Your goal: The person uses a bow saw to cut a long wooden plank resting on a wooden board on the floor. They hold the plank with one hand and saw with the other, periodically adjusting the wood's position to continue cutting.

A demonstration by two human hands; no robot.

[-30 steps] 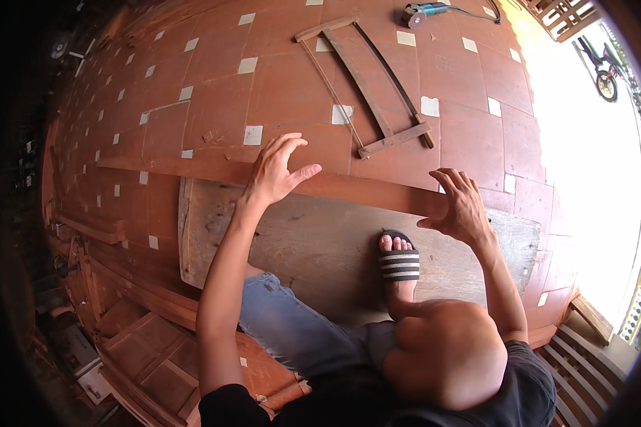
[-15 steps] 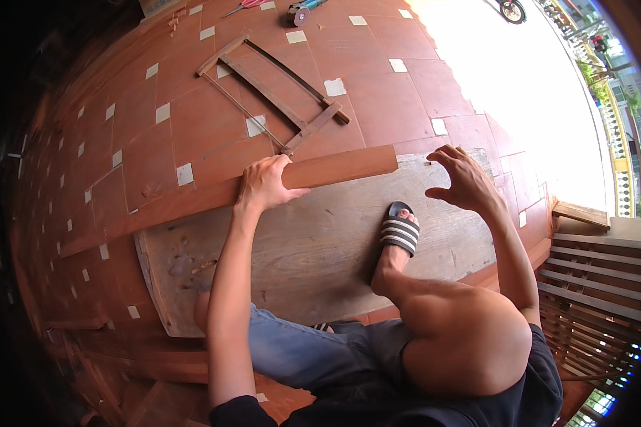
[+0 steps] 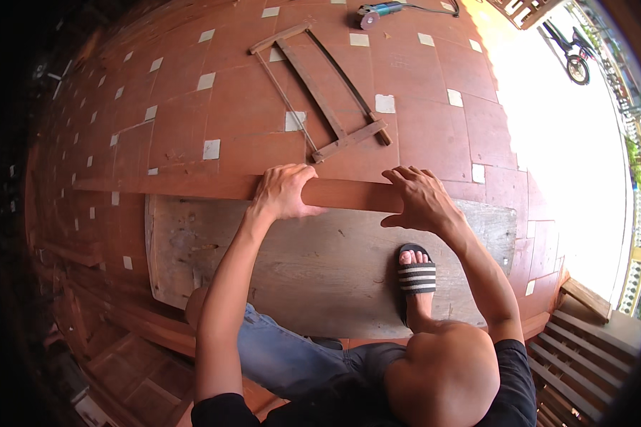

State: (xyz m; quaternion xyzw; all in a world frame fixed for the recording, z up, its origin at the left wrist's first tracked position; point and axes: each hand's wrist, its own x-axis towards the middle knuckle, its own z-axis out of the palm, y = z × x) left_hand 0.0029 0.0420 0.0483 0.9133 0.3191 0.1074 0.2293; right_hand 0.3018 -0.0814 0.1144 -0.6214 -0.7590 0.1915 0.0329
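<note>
A long reddish-brown wooden plank (image 3: 352, 194) runs from the far left across the far edge of a low, weathered wooden board (image 3: 320, 263). My left hand (image 3: 283, 191) is wrapped over the plank left of its right end, fingers on the far side and thumb on the near side. Around that right end my right hand (image 3: 421, 199) closes, its fingertips at the far edge and its thumb near the close edge. My foot in a striped slide sandal (image 3: 417, 277) rests on the weathered board.
Beyond the plank, a wooden frame saw (image 3: 327, 92) lies on the red tiled floor (image 3: 242, 142). An angle grinder (image 3: 377, 12) with a cable is farther off. Slatted wooden furniture (image 3: 584, 356) stands at the lower right, and wooden pieces (image 3: 135, 363) lie at the lower left.
My right hand has come from apart onto the plank's right end. The plank has turned, now lying more level across the view. My head view has shifted, and my left hand keeps its hold.
</note>
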